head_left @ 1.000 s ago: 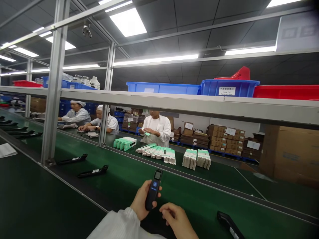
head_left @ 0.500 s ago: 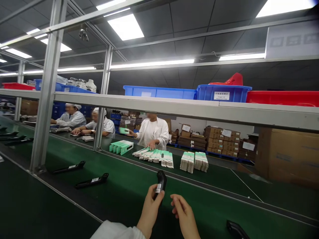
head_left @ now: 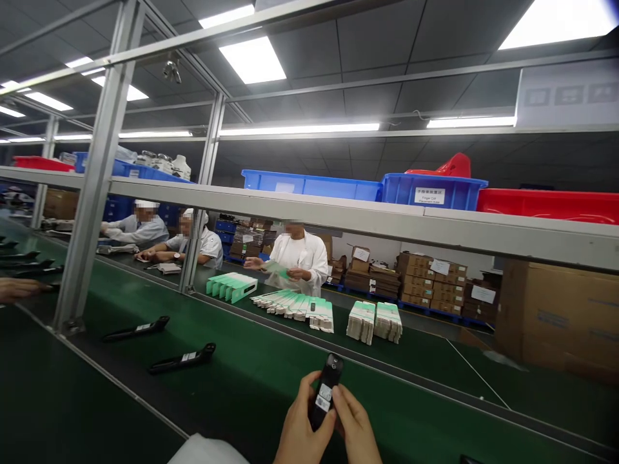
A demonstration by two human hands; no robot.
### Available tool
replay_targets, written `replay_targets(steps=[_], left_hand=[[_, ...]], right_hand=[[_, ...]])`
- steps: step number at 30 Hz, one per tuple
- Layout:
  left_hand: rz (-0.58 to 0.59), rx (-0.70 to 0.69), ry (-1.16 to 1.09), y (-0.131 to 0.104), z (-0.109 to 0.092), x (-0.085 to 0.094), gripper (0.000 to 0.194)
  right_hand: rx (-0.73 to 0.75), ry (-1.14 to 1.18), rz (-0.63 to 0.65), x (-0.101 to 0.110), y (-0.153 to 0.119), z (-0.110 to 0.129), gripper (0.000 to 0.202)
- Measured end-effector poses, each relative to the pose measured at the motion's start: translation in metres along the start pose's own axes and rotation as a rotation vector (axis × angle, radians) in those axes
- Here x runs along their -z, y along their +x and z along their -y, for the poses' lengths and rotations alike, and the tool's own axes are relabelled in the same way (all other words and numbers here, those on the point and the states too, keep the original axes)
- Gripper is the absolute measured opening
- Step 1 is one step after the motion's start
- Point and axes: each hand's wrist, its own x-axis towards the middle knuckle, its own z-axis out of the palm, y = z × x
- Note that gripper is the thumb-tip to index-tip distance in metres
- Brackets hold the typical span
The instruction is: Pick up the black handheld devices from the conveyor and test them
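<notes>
My left hand (head_left: 302,425) is wrapped round a black handheld device (head_left: 333,368) with an angled head, held upright above the green conveyor belt (head_left: 242,374). Two small white labels (head_left: 323,397) show on its face. From the other side my right hand (head_left: 356,425) grips the device, its thumb pressed at the edge of the upper label. The right fingers behind the device are partly hidden. To the left on the belt lie two similar black devices, a nearer one (head_left: 182,358) and a farther one (head_left: 136,328), each with a white label.
Across the belt, a co-worker (head_left: 300,258) in white handles a green sheet or carton. Rows of green-and-white cartons (head_left: 293,303) lie before that person. A metal post (head_left: 94,174) stands left; a shelf (head_left: 300,203) with blue and red bins crosses above. Another person's hand (head_left: 19,289) reaches in far left.
My right hand has moved in from beside the device and now grips it with the left. The device has turned its labelled face toward me. At far left another hand has appeared.
</notes>
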Motion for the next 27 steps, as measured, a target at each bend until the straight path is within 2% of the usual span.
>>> replay_targets(steps=[3, 6, 9, 15, 20, 23, 25, 27], left_hand=[[0.011, 0.057, -0.18, 0.005, 0.007, 0.001, 0.053], [-0.078, 0.21, -0.326, 0.013, 0.017, 0.008, 0.063], [-0.175, 0.363, -0.382, 0.019, 0.027, 0.021, 0.066], [-0.249, 0.473, -0.395, 0.023, 0.035, 0.042, 0.062], [-0.226, 0.471, -0.315, 0.023, 0.038, 0.04, 0.057], [-0.202, 0.445, -0.257, 0.022, 0.038, 0.036, 0.049], [-0.185, 0.421, -0.198, 0.021, 0.036, 0.034, 0.041], [-0.138, 0.378, -0.131, 0.02, 0.034, 0.031, 0.032]], right_hand=[[0.009, 0.026, 0.012, 0.006, 0.004, -0.009, 0.056], [-0.024, 0.093, 0.071, 0.009, 0.006, -0.015, 0.054], [-0.039, 0.145, 0.084, 0.008, 0.006, -0.018, 0.049], [-0.071, 0.112, 0.048, 0.006, 0.0, -0.017, 0.056], [-0.082, 0.088, 0.065, 0.007, -0.003, -0.018, 0.055], [-0.131, 0.024, 0.02, 0.011, 0.001, -0.026, 0.058], [-0.134, -0.143, -0.039, 0.018, 0.006, -0.034, 0.058], [-0.074, -0.413, -0.102, 0.027, 0.011, -0.043, 0.052]])
